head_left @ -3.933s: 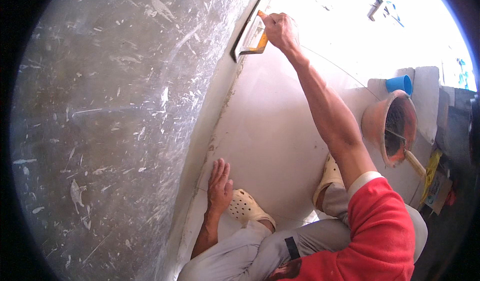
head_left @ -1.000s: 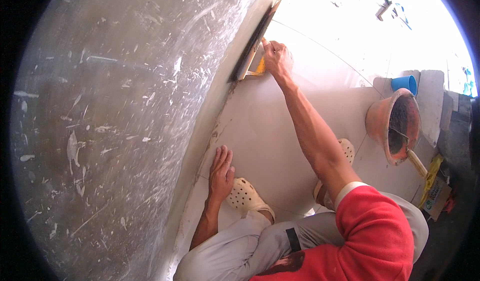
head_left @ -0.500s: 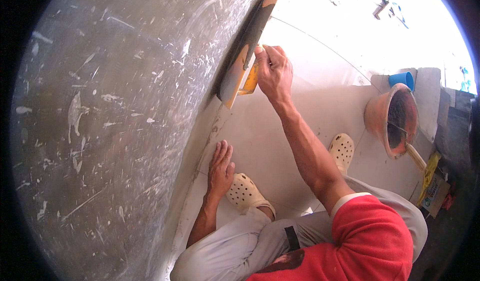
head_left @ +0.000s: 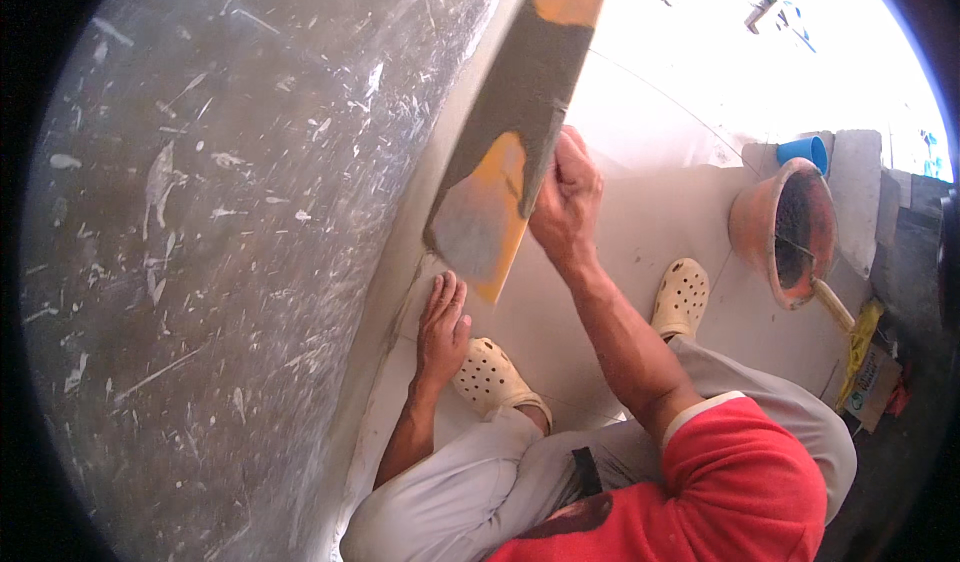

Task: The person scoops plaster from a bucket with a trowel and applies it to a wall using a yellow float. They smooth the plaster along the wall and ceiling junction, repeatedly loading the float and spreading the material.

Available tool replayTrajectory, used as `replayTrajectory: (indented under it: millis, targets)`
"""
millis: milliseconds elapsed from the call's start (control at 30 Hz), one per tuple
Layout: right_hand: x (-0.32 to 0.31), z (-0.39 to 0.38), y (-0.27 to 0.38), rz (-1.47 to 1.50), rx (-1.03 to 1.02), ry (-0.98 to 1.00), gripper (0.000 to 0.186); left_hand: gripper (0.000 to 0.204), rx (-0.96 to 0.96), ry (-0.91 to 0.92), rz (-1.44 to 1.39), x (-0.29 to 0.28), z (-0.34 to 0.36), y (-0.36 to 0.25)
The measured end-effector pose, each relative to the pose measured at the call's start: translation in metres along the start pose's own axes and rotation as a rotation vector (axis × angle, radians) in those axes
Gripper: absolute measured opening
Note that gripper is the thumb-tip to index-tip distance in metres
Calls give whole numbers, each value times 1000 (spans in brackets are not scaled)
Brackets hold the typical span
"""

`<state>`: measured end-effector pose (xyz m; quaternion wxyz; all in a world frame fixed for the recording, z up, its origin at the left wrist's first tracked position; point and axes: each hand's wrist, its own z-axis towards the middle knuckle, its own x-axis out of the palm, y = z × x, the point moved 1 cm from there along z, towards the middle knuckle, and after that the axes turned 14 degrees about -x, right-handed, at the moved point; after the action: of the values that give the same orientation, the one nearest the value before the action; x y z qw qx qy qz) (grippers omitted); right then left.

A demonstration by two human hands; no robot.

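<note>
My right hand (head_left: 568, 202) is closed on the handle behind a long orange plastering float (head_left: 500, 165); its fingers are partly hidden by the board. The float's flat face is turned up into view, with wet grey mortar (head_left: 530, 82) spread over the middle and bare orange at the far end. It is tilted just off the base of the paint-spattered grey wall (head_left: 220, 252). Below its near corner, my left hand (head_left: 440, 332) lies flat and empty on the floor beside the wall base, fingers out.
To the right, an orange-brown bucket (head_left: 748, 224) leans over with grey mortar inside and a wooden-handled tool (head_left: 832, 304) sticking out. A blue cup (head_left: 803, 152) sits by a pale block (head_left: 856, 187). My feet wear cream clogs (head_left: 682, 297). A cardboard piece (head_left: 872, 390) lies nearby.
The float has swung away from the wall, coming nearer and to the right, and its mortar-covered face has turned into view. My left hand has barely moved.
</note>
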<state>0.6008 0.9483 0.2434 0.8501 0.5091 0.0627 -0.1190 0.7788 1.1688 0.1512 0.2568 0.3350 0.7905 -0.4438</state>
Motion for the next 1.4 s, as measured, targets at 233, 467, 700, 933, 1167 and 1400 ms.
replayTrajectory:
  millis: [233,467,700,933,1167,1400]
  targets:
    - [-5,-42,-59,-80,318,95,33,57,72,-79,-28,0,-1,-3]
    - [16,-64,-82,-199,336,216,36,56,50,-56,-2,-1,-3,-4]
    - [34,-57,-79,-270,406,261,41,55,56,-79,4,1,-4,-2]
    - [44,-73,-72,-289,393,289,37,50,48,-125,-46,4,-20,-2]
    - [65,-97,-65,-275,358,252,33,42,13,-232,-164,7,-35,-6]
    - [73,-107,-54,-235,277,282,32,49,-338,-149,-568,0,-28,-16]
